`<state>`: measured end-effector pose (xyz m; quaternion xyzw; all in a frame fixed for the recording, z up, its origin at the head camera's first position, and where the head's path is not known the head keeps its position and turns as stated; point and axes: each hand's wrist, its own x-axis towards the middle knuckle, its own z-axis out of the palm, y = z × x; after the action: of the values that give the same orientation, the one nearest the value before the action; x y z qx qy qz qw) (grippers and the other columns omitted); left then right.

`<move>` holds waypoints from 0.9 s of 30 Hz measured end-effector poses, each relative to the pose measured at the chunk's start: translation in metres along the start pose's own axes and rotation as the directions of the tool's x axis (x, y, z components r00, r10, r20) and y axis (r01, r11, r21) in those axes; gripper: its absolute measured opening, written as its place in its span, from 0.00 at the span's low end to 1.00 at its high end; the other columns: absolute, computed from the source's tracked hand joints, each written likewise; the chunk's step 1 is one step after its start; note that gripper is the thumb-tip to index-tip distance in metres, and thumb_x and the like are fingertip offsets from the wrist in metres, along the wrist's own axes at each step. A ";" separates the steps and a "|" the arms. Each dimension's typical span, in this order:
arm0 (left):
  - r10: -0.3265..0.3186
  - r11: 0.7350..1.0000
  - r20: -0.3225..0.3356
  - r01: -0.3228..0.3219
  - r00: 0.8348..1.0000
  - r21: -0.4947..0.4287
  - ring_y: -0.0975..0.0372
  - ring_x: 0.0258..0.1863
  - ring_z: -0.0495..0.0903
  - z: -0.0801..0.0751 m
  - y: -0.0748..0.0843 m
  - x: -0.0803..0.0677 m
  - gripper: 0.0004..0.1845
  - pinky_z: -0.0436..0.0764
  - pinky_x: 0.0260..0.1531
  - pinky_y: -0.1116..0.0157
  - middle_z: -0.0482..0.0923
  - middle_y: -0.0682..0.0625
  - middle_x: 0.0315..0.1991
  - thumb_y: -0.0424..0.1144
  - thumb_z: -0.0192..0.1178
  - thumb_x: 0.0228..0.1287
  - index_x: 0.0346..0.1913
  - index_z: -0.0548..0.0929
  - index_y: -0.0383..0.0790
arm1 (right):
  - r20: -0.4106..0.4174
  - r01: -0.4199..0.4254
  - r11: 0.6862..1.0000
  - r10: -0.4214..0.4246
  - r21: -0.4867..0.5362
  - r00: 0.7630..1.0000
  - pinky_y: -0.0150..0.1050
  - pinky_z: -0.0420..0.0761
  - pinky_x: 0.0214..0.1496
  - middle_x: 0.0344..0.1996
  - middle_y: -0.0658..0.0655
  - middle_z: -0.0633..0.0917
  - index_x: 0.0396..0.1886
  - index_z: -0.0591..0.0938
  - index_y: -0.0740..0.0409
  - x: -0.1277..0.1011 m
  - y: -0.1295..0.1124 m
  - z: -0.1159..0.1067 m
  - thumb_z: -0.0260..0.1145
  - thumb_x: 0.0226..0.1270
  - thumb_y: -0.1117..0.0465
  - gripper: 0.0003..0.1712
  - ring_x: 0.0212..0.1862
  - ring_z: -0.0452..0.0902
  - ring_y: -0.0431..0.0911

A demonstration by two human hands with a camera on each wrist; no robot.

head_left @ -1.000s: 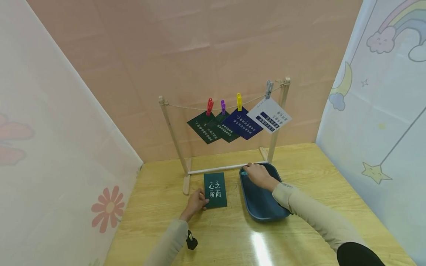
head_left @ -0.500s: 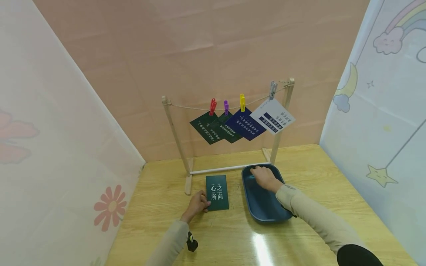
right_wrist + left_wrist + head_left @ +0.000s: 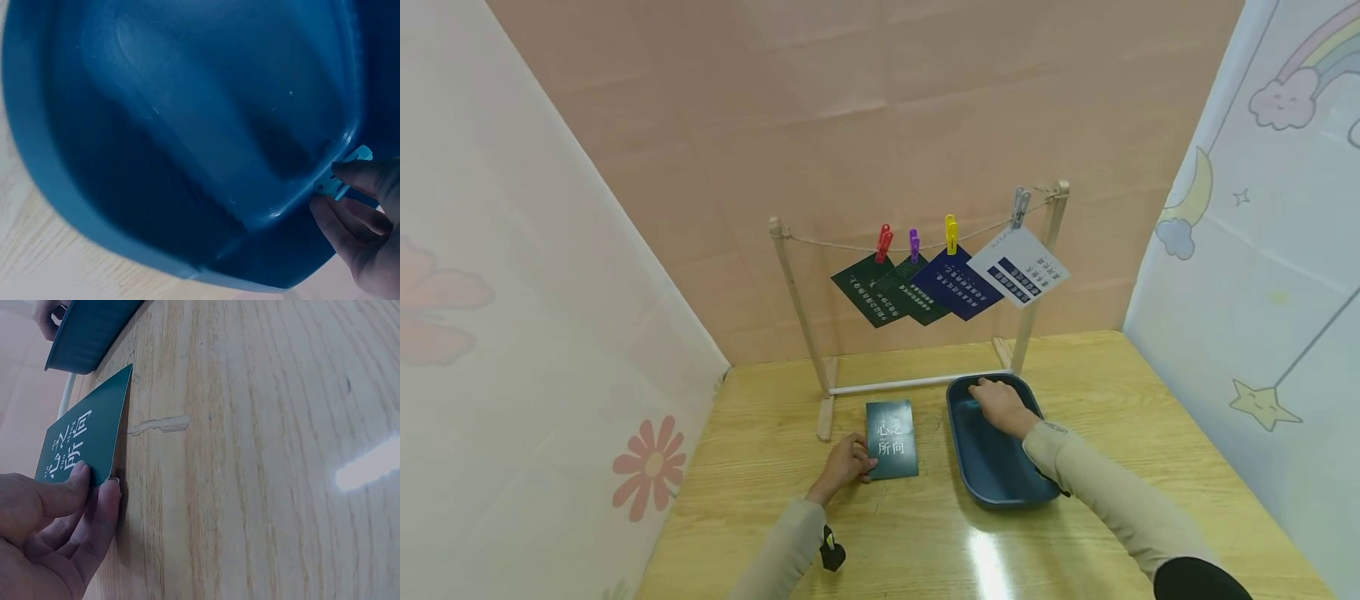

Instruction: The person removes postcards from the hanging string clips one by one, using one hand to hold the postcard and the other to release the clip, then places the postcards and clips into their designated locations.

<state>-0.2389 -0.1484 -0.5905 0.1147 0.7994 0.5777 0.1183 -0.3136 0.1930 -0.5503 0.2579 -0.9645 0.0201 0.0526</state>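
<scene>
A dark green card (image 3: 891, 427) with white characters lies on the wooden table (image 3: 925, 542). My left hand (image 3: 848, 462) pinches its near left corner, thumb on top and a finger under the edge (image 3: 81, 447). My right hand (image 3: 996, 400) reaches into the far end of a dark blue tray (image 3: 992, 467). In the right wrist view its fingertips (image 3: 350, 172) pinch a small light blue clothespin (image 3: 342, 178) against the tray's inner wall (image 3: 187, 125).
Behind the card and tray stands a wooden rack (image 3: 797, 300) with a string. Several cards hang from the string on red (image 3: 883, 242), purple (image 3: 914, 244), yellow (image 3: 951, 233) and grey (image 3: 1019, 207) clothespins. Patterned screens close in the left and right sides.
My right hand has shifted a little to the right inside the tray's far end. The green card's near edge has tipped up slightly under my left fingers.
</scene>
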 end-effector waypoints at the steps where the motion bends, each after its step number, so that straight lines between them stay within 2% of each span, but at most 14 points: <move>1: 0.001 1.000 0.003 -0.001 1.000 -0.009 0.53 0.21 0.83 0.000 0.000 0.000 0.15 0.85 0.23 0.59 0.81 0.42 0.27 0.25 0.65 0.63 0.48 0.72 0.25 | 0.002 -0.001 1.000 0.001 0.000 1.000 0.46 0.82 0.27 0.36 0.65 0.80 0.46 0.82 0.64 0.000 0.001 0.001 0.66 0.64 0.75 0.12 0.31 0.79 0.55; 5: -0.033 0.999 -0.009 0.033 0.999 0.000 0.52 0.22 0.83 0.001 0.003 -0.001 0.15 0.86 0.24 0.59 0.80 0.41 0.29 0.23 0.65 0.63 0.49 0.73 0.23 | 0.016 -0.013 1.000 0.013 0.011 1.000 0.47 0.82 0.29 0.37 0.65 0.80 0.46 0.82 0.64 0.001 0.001 0.003 0.66 0.63 0.76 0.13 0.32 0.80 0.56; 6: -0.076 0.997 -0.022 0.076 0.997 0.007 0.50 0.23 0.84 0.003 0.008 -0.002 0.16 0.86 0.26 0.56 0.80 0.40 0.29 0.21 0.64 0.62 0.49 0.72 0.21 | 0.017 -0.017 1.000 0.017 0.016 1.000 0.47 0.82 0.29 0.37 0.65 0.80 0.46 0.82 0.64 0.001 0.001 0.004 0.66 0.63 0.76 0.13 0.32 0.80 0.57; 7: -0.087 0.996 -0.029 0.087 0.996 0.012 0.49 0.24 0.84 0.003 0.008 -0.002 0.16 0.86 0.26 0.56 0.80 0.40 0.29 0.20 0.64 0.61 0.49 0.72 0.21 | 0.022 -0.021 1.000 0.020 0.022 1.000 0.47 0.82 0.28 0.37 0.65 0.80 0.46 0.82 0.64 0.001 0.000 0.004 0.67 0.63 0.76 0.13 0.32 0.79 0.57; 14: -0.095 0.995 -0.040 0.096 0.995 0.032 0.45 0.23 0.84 0.000 0.005 -0.003 0.15 0.86 0.26 0.55 0.81 0.38 0.29 0.20 0.64 0.61 0.47 0.73 0.20 | 0.036 -0.052 0.996 0.050 0.067 0.998 0.47 0.81 0.26 0.41 0.65 0.78 0.47 0.82 0.63 0.002 -0.002 0.014 0.66 0.63 0.76 0.14 0.29 0.78 0.56; 19: -0.110 0.993 -0.039 0.111 0.993 0.042 0.48 0.22 0.84 0.001 0.003 -0.002 0.16 0.86 0.25 0.57 0.81 0.41 0.28 0.21 0.65 0.60 0.48 0.73 0.19 | 0.039 -0.070 0.995 0.067 0.064 0.997 0.48 0.81 0.27 0.39 0.64 0.78 0.45 0.83 0.62 0.001 -0.001 0.016 0.68 0.62 0.75 0.12 0.29 0.78 0.56; 27: -0.113 0.993 -0.034 0.114 0.993 0.031 0.53 0.21 0.84 0.003 0.002 0.001 0.17 0.86 0.25 0.59 0.82 0.42 0.28 0.21 0.66 0.59 0.49 0.74 0.18 | -0.007 -0.069 0.996 0.069 0.047 0.998 0.51 0.82 0.28 0.37 0.64 0.79 0.43 0.83 0.62 0.002 0.002 0.016 0.67 0.62 0.76 0.11 0.30 0.79 0.58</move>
<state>-0.2389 -0.1442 -0.5894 0.0619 0.8158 0.5587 0.1363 -0.3176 0.1929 -0.5664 0.2254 -0.9719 0.0456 0.0499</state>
